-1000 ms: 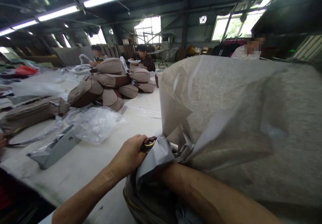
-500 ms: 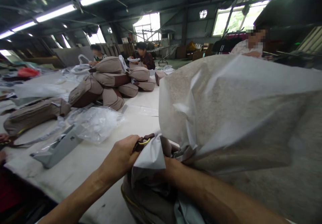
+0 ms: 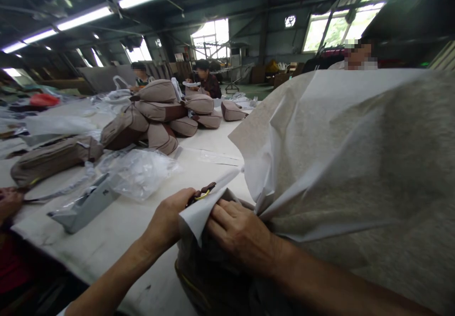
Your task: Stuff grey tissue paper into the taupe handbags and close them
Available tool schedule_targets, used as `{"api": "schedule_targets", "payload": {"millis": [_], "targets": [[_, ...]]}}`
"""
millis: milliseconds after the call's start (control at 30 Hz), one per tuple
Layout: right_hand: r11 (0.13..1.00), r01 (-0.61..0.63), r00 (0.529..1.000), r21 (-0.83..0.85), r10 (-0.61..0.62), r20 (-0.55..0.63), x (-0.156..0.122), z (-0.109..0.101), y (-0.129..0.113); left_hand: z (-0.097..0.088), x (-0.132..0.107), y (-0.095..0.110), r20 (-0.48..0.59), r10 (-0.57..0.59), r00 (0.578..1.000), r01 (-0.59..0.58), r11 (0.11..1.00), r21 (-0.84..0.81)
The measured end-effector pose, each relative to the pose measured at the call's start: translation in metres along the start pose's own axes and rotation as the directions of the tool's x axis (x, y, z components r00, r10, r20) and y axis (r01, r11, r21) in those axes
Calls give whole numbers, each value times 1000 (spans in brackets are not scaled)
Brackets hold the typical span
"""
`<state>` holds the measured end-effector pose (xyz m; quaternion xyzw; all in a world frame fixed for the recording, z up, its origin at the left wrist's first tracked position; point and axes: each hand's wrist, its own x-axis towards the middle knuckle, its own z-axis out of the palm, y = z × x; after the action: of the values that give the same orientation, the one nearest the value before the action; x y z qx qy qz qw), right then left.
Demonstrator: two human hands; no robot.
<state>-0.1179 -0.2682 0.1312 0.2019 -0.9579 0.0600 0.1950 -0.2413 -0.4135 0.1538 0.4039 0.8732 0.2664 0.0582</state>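
- As both hands meet above the white worktable point(image 3: 106, 230), a large speckled beige fabric bundle point(image 3: 373, 164) sits to their right, wrapped in white tissue paper point(image 3: 284, 155)
- Taupe bag point(image 3: 202, 268) lies beneath the hands
- Right hand point(image 3: 241, 233) presses spread on the paper's fold, not gripping
- Left hand point(image 3: 167, 216) clenches what looks like a dark brown strap point(image 3: 201, 194) with a gold ring

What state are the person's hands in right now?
Left hand: closed, gripping a dark strap.
Right hand: open, fingers spread on a taupe fabric bundle.

Wrapped bundle point(image 3: 355, 159) cut off, tiny buckle point(image 3: 202, 196), perhaps brass
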Motion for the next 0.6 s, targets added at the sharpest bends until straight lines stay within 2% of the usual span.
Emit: {"api": "schedule_targets", "payload": {"millis": [67,100,233,400,500,567,600], "targets": [[999,2,998,40,0,-61,-6,10,9,2,-1,1,-24,31,999,-32,999,-30],[997,10,999,80,-6,-50,-8,17,12,3,-1,1,-39,35,999,-36,999,-34],[973,61,995,222,-75,58,-14,31,12,9,-1,-2,-104,-7,995,3,999,-32],[972,-12,978,235,-37,204,-14,29,1,16,0,5,-177,-18,984,7,998,-60],[971,-31,939,236,-53,341,-2,46,3,18,-4,10,-191,5,982,-11,999,-31],[961,-74,892,268,-56,448,15,61,10,18,-8,12,-195,40,980,-41,999,-2],[952,-103,884,288,-45,465,26,67,15,18,-11,12,-193,59,979,-58,998,8]]}}
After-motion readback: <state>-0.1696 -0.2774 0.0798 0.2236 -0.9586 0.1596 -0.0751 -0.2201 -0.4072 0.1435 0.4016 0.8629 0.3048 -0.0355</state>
